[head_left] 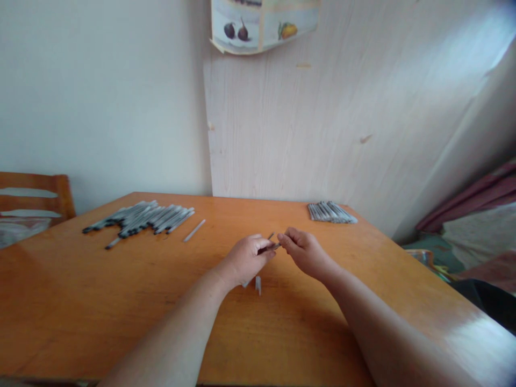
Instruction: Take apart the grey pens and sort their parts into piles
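My left hand [252, 255] is closed around a thin dark pen [271, 248], mostly hidden by the fingers. Another thin dark end [271, 235] sticks out just above that hand; whether it belongs to the same pen I cannot tell. The fingertips of my right hand [300, 247] pinch the right end of the pen, close to the left fingers. Small clear plastic pieces [258, 285] show on the table below my left wrist, partly covered by it.
A spread pile of pens with black ends [149, 217] lies on the left of the wooden table [161, 301]. Beside it is a single whitish tube [194, 230]. At the back right lies a neater stack of pens [331, 212]. A chair [60, 196] stands to the left.
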Tool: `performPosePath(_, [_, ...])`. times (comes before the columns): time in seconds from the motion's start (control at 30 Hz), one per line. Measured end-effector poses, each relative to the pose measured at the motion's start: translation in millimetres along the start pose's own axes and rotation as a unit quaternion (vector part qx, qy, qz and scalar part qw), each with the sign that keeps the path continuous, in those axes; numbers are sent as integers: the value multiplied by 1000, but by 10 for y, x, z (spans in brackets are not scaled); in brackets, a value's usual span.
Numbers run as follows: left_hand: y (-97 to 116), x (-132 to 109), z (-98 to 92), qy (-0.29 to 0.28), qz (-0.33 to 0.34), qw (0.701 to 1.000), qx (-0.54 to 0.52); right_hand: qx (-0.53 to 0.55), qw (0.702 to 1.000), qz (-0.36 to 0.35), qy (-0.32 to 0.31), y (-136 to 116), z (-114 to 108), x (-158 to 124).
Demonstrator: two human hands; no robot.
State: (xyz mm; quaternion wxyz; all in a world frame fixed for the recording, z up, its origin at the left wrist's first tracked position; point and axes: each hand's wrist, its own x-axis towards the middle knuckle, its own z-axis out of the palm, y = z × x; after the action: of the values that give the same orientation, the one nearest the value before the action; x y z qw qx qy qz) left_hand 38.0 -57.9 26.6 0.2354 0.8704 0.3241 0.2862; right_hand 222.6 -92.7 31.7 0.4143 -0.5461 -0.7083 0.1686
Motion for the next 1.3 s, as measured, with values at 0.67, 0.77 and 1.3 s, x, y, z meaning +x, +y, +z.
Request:
performPosePath(0.67, [-33, 9, -1, 17, -2, 1000, -19, 138, 990, 9, -28, 6, -91, -5])
performPosePath(0.77, [-35, 12, -5, 16, 0, 1000, -21, 117, 992, -10, -41, 3, -87, -11])
performPosePath(1.3, [-10, -3, 13, 6, 16, 1000, 20, 16, 999, -13, -26, 67, 29, 17])
